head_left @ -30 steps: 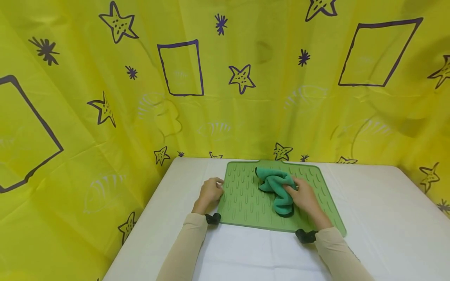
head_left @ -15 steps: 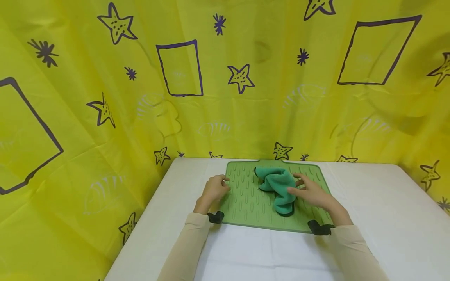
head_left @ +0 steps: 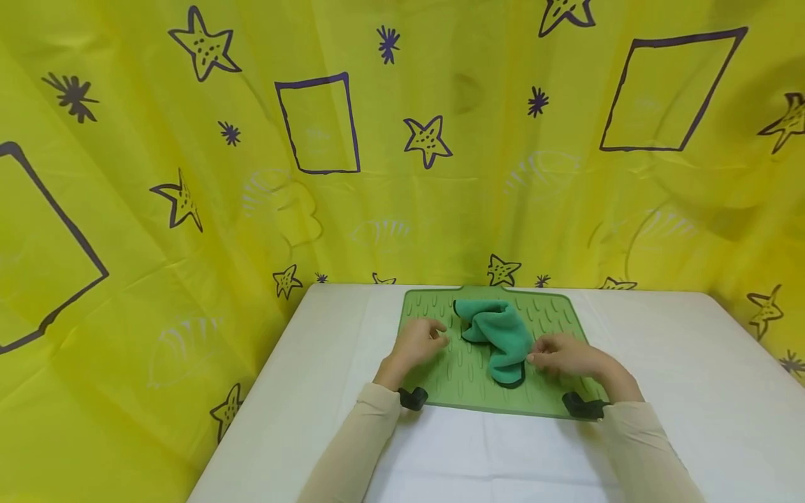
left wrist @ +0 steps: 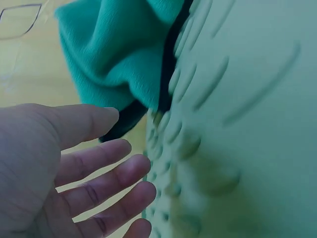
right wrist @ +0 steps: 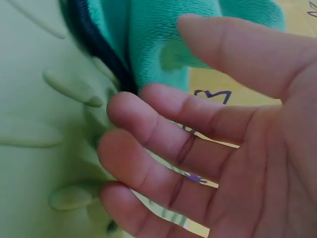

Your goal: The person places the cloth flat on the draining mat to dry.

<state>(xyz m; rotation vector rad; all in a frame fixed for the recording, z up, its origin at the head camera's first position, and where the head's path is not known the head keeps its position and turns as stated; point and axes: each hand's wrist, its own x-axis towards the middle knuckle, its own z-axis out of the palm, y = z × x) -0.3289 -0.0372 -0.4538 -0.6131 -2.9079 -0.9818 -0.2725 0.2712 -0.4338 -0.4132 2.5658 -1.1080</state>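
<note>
A crumpled green cloth [head_left: 503, 332] with a dark edging lies bunched on a light green ridged mat [head_left: 449, 377]. Left of the cloth, my left hand [head_left: 420, 344] hovers over the mat, its fingers loosely bent and holding nothing. In the left wrist view the left hand [left wrist: 84, 168] has its thumb and fingers apart, with the cloth [left wrist: 119, 49] beyond them. My right hand [head_left: 569, 356] is at the cloth's right side, fingertips close to it. The right wrist view shows the right hand [right wrist: 213, 134] with relaxed, spread fingers and no grip; whether the thumb touches the cloth [right wrist: 163, 44] I cannot tell.
The mat lies on a white-covered table [head_left: 679, 363]. A yellow curtain [head_left: 465, 209] printed with stars and frames hangs behind the table and along its left side. Black wrist mounts [head_left: 413, 399] sit low beside both wrists.
My right hand has let go of the cloth and drawn back slightly to the right. My left hand has moved right, from the mat's left edge to over it. The cloth stays in place.
</note>
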